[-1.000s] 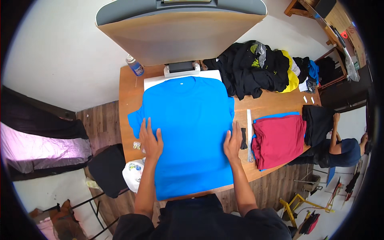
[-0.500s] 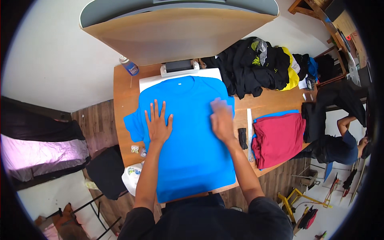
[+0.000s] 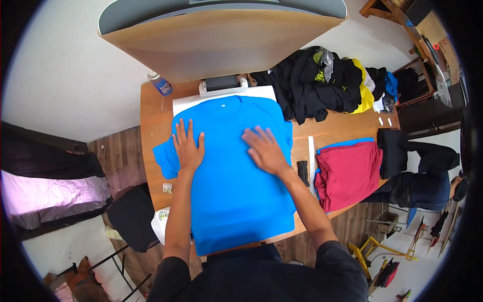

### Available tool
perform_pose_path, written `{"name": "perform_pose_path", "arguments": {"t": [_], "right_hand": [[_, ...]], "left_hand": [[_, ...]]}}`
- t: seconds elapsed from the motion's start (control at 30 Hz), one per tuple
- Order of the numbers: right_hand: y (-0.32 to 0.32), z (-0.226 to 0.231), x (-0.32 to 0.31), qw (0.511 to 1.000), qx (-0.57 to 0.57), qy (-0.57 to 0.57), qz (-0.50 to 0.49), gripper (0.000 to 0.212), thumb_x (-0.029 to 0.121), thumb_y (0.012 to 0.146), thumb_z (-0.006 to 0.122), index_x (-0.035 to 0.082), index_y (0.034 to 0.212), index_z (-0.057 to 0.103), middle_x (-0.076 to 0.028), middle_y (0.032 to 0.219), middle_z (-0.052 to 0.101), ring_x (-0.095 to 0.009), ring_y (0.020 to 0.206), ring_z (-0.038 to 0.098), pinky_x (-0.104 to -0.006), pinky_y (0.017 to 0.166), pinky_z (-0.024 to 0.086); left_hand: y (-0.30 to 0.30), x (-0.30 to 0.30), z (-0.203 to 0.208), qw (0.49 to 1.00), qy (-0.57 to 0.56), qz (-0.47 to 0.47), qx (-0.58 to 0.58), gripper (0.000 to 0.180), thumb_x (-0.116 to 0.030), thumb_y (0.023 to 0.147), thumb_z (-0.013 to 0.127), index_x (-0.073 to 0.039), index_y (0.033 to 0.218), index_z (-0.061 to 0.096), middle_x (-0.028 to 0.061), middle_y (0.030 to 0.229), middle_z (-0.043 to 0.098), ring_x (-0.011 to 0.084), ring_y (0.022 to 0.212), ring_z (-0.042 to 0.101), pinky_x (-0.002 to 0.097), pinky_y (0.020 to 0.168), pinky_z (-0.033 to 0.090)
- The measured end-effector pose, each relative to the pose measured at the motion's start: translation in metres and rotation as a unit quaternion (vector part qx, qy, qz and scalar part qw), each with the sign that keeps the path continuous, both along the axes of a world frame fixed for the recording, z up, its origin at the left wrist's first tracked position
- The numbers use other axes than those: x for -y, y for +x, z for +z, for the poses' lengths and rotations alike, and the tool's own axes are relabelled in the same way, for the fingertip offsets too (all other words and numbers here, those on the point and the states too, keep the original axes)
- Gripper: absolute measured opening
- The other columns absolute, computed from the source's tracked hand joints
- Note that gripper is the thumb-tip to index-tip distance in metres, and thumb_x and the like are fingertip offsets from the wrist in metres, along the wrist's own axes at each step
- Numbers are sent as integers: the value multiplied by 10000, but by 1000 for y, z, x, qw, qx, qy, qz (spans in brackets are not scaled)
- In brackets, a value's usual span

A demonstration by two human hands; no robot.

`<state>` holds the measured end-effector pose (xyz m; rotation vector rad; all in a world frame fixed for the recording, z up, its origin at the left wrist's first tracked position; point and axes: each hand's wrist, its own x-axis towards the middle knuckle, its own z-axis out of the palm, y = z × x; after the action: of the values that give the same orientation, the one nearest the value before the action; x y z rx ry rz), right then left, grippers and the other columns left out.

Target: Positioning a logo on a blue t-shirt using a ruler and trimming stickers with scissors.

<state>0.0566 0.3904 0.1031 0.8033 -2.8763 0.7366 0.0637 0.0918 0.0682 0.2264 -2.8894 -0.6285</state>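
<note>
A bright blue T-shirt [image 3: 234, 201] lies spread out with its collar away from me, over the white bed [image 3: 264, 92] of a heat press. My left hand [image 3: 189, 152] rests flat on the shirt's left side below the shoulder, fingers stretched out. On the right half of the chest is my right hand [image 3: 266, 153], fingers spread and pointing up to the left, slightly smeared by motion. Neither hand holds anything. Above the far edge of the shirt, the press's raised upper plate [image 3: 221, 48] stands tilted, brownish underneath.
Folded dark red and blue shirts [image 3: 349, 176] lie right of the press, beside a white ruler [image 3: 311, 166]. A heap of black garments [image 3: 312, 85] fills the back right. A spray can [image 3: 160, 83] stands at the back left. Another person [image 3: 427, 190] is at the far right.
My right hand has moved left from the shirt's right edge onto the chest, its fingers opening out. My left hand has slid slightly left and toward me.
</note>
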Motion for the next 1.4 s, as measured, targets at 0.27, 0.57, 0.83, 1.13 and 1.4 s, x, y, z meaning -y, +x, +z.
{"name": "perform_pose_path", "arguments": {"t": [0.27,0.57,0.83,1.13,1.4], "right_hand": [[-11,-10,4,988,-59,28,-137,536,327,1001,538,125,1492,468,-185,1588,366,-450,1461,309,-610,1191,202],[-39,-26,-36,978,-47,-12,-203,556,314,1047,469,55,1534,401,-200,1614,327,-422,1493,277,-542,1218,189],[-57,-27,-70,976,-67,-46,-202,454,201,1020,495,11,1433,502,-227,1449,520,-444,1330,472,-512,1110,358],[-113,-21,-31,986,47,39,-154,517,382,1081,334,89,1485,468,-161,1529,465,-351,1431,407,-517,1211,251],[-145,-21,-34,967,67,-142,-201,299,299,994,635,30,1089,723,-164,1151,695,-345,1039,670,-429,914,525]], "left_hand": [[6,3,0,1000,-21,7,-4,635,-443,1047,468,-132,1585,336,156,1680,171,358,1556,113,572,1228,118],[3,-2,1,1000,-10,3,3,633,-431,1046,480,-141,1588,331,155,1683,160,362,1555,114,569,1226,136],[0,-8,-1,1000,-1,0,-11,643,-448,1036,485,-147,1585,337,136,1685,168,348,1557,121,570,1224,143],[0,-8,-1,1000,6,-4,-10,632,-439,1039,497,-138,1574,350,163,1673,184,375,1548,133,561,1213,172],[1,-5,3,1000,-7,8,0,627,-450,1038,488,-143,1570,358,153,1676,179,371,1550,128,555,1215,174]]}}
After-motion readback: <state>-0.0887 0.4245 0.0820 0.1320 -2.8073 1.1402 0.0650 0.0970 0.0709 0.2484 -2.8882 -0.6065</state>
